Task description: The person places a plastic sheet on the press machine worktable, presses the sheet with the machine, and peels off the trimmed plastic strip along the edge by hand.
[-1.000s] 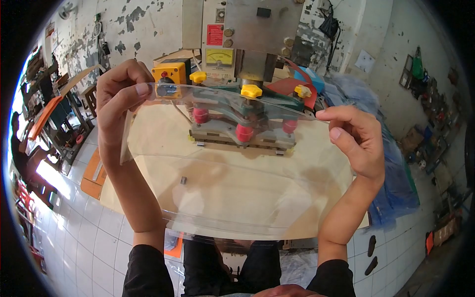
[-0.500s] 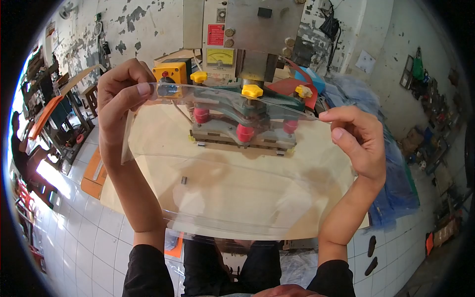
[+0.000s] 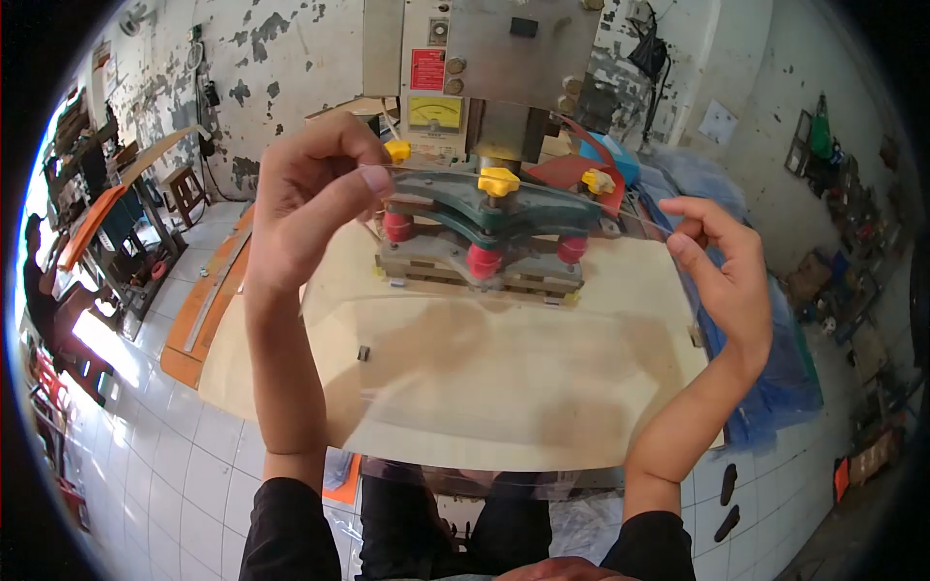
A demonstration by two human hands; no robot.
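Note:
A clear plastic sheet hangs over the pale work board, its top edge stretched between my hands. My left hand is closed, thumb and fingers pinching the sheet's upper left corner. At the upper right, my right hand pinches the sheet's edge between thumb and finger, the index finger raised apart. Behind the sheet stands a press head with a dark green bracket, yellow knobs and red round spacers. Much of the sheet's outline is hard to make out because it is see-through and blurred.
The pale board spreads under the press, with a small dark block on it. The machine's housing with a yellow gauge rises at the back. Blue plastic sheets lie at the right, an orange-brown board at the left.
My left hand has moved right, covering the yellow box by the press. My right hand has shifted slightly right, with its index finger lifted. The sheet has moved along with my hands.

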